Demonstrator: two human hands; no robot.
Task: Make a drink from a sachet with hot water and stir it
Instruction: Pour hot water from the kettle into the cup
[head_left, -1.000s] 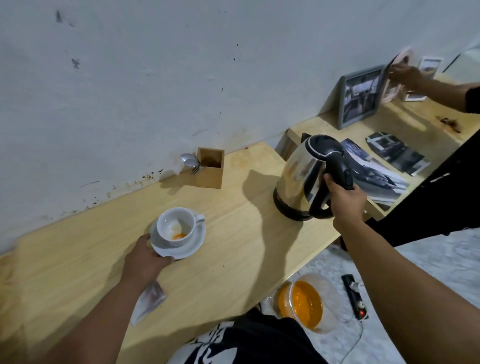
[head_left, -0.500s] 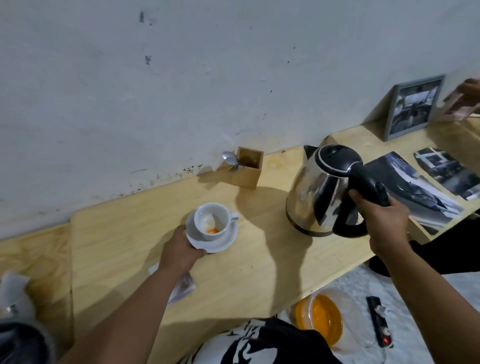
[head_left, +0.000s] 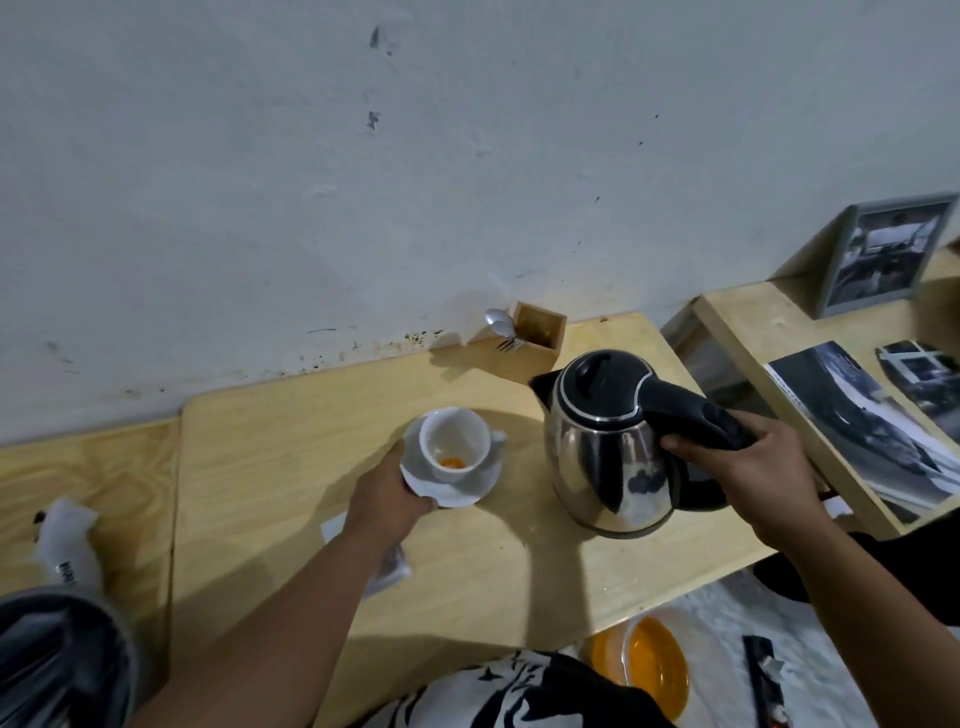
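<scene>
A white cup (head_left: 456, 440) with orange powder at its bottom stands on a white saucer (head_left: 475, 491) on the wooden table (head_left: 291, 441). My left hand (head_left: 387, 501) grips the saucer's near left rim. A steel kettle (head_left: 605, 452) with a black lid sits upright to the right of the cup, spout toward it. My right hand (head_left: 748, 475) is closed around its black handle. An opened sachet (head_left: 392, 564) lies on the table, mostly hidden under my left forearm.
A wooden holder (head_left: 535, 338) with spoons and a fork stands at the wall behind the cup. Photo prints (head_left: 857, 431) and a framed picture (head_left: 891, 254) lie on the right shelf. A container of orange liquid (head_left: 649, 665) sits on the floor below the table edge.
The kettle has come left, closer to the cup, with my right hand on its handle. My left hand stays on the saucer. The other person's hand at the far right has left the view.
</scene>
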